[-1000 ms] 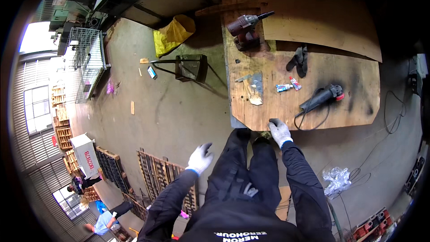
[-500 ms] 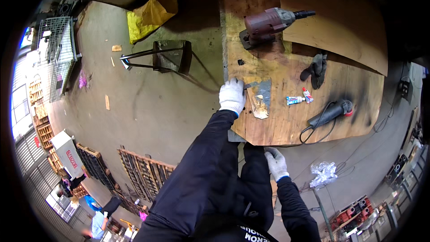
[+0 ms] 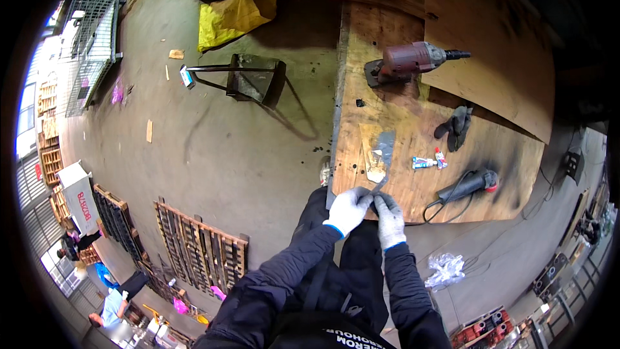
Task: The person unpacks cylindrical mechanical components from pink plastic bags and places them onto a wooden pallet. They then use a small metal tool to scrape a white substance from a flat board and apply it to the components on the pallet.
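While both gloved hands meet at lower centre of frame over the bench (image 3: pixel 413 194) edge, left hand (image 3: pixel 349 212) pinches a thin grey strip (image 3: pixel 380 185); right hand's (image 3: pixel 391 221) curled fingers adjoin it, grip unclear. Strip probably light, stiff; best held across flat faces.

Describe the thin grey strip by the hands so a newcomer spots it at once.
Find the wooden table, then the left hand and right hand meeting at its near edge. The strip pokes out at their fingertips, narrow, unlike the wider grey patch beyond.
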Motion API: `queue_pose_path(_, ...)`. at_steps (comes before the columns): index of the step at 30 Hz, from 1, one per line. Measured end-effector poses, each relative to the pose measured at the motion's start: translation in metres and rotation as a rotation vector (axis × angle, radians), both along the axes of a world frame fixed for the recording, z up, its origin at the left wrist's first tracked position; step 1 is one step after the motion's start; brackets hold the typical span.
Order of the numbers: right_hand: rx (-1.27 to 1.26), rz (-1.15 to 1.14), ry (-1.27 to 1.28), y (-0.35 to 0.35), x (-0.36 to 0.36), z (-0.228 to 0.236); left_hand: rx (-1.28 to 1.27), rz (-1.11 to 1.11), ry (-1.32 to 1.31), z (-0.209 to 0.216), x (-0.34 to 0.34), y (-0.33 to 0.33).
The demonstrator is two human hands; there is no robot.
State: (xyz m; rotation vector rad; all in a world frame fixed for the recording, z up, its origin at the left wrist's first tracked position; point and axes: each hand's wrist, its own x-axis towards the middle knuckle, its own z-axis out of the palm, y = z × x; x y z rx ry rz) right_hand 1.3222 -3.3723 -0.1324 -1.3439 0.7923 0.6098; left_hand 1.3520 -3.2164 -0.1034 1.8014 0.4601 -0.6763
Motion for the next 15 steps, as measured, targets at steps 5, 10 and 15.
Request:
queue_pose_path(5, 0.087, 0.198, 0.038, -0.014, 0.046, 0.016, -0.051, 0.035, -0.113, -0.019, -0.014, -0.021)
queue_pose_path(10, -0.386, 0.563, -0.449, -0.035, 0.108, -0.023, -0.076, 0.258, 0.247, -0.025, -0.016, -0.044)
queue_pose_path(15, -0.651, 0.971, -0.885, -0.025, 0.200, -0.042, -0.789, 1.146, 0.339, -0.088, -0.046, -0.075)
